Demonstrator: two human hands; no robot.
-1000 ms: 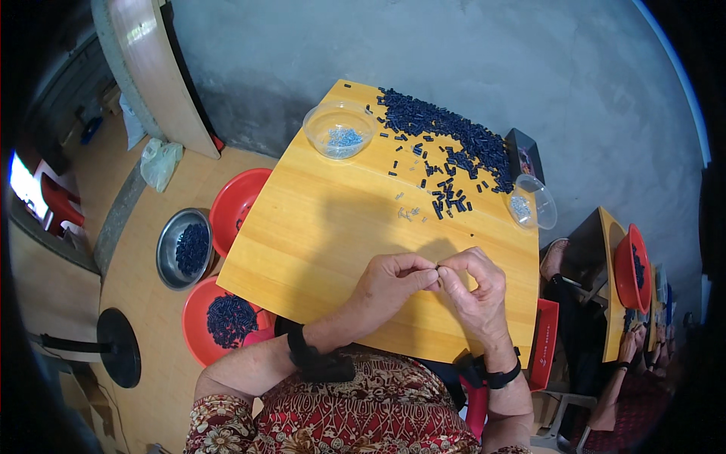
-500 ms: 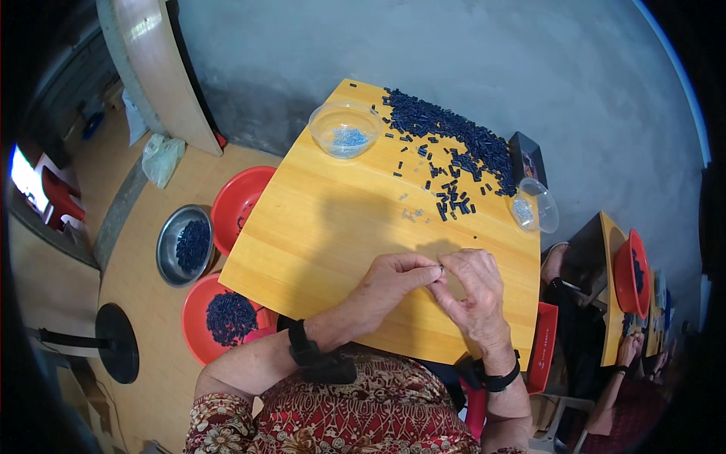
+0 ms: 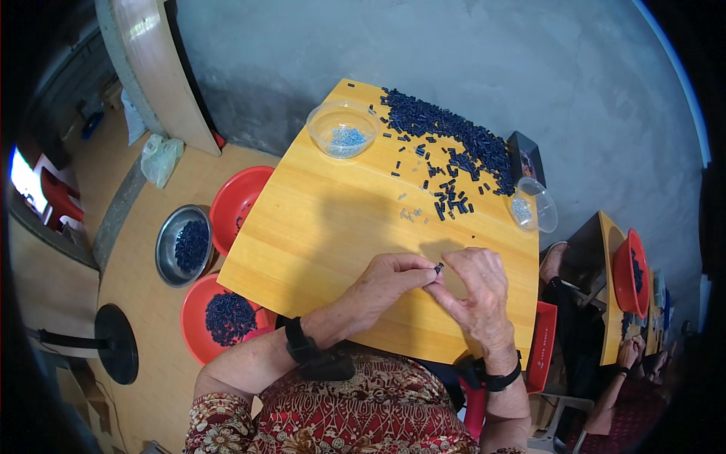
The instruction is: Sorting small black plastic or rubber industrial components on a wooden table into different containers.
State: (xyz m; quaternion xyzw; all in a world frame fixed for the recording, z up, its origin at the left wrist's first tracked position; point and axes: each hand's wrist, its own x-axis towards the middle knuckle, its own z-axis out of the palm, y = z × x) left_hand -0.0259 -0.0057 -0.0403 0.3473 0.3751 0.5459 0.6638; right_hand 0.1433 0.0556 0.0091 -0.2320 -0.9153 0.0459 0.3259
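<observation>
Low over the near part of the yellow table, my left hand (image 3: 387, 284) pinches a small black tube (image 3: 439, 268) between thumb and forefinger. Close beside it is my right hand (image 3: 482, 295), its thumb and forefinger apart around the tube's side. Whether a right fingertip touches the tube is hard to make out. Beyond my hands lie scattered black tubes (image 3: 452, 200) and a few small clear pieces (image 3: 411, 215). A large heap of the same black tubes (image 3: 446, 125) runs along the table's far edge.
A clear bowl (image 3: 342, 113) of small bluish pieces stands far left on the table. Another clear bowl (image 3: 541, 204) and a black tray (image 3: 527, 155) are at the right. Red basins (image 3: 195, 340) and a steel bowl (image 3: 162, 253) sit left; a co-worker's hands (image 3: 629, 352) are far right.
My right forefinger has drawn a little away from the black tube, which now shows more plainly in my left fingers. The things on the table look unmoved.
</observation>
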